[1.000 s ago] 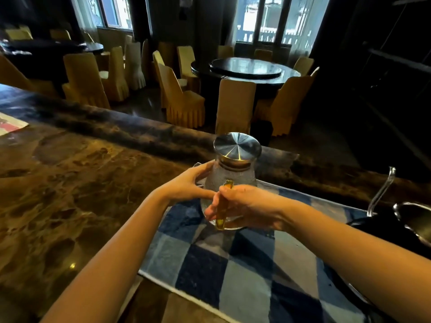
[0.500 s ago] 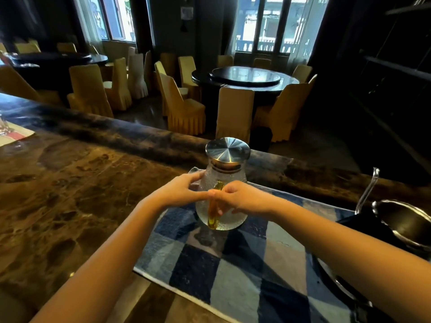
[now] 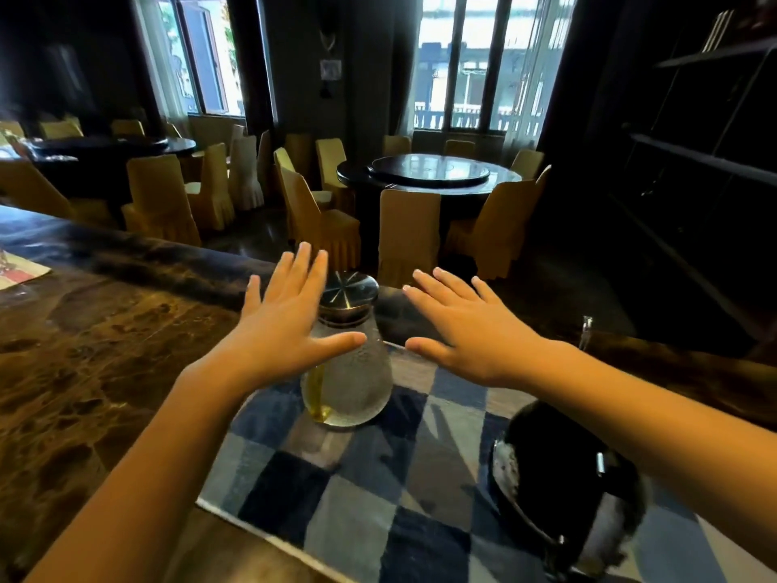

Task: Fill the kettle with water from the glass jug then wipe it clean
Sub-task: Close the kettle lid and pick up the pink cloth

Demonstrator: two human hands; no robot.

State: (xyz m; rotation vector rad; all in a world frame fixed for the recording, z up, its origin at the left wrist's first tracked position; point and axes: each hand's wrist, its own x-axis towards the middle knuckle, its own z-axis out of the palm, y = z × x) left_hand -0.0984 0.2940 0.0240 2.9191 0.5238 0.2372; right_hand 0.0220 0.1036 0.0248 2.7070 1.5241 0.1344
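A dimpled glass jug (image 3: 353, 380) with a steel lid and a yellow handle stands upright on the blue checked cloth (image 3: 357, 519). My left hand (image 3: 286, 326) hovers flat, fingers spread, just in front of the jug's left side and covers part of its neck. To the jug's right my right hand (image 3: 466, 330) is held up the same way, palm down, holding nothing. A dark round kettle (image 3: 559, 477) sits on the cloth at the lower right, partly hidden under my right forearm.
The cloth lies on a brown marble counter (image 3: 84, 372) whose far edge runs just behind the jug. A thin metal piece (image 3: 585, 330) rises at the right. Beyond the counter is a dining room with a round table (image 3: 429, 172) and yellow covered chairs.
Both hands have let go of the jug and lifted off it, opening flat with fingers spread. The jug now stands alone on the cloth. The camera has tilted up slightly.
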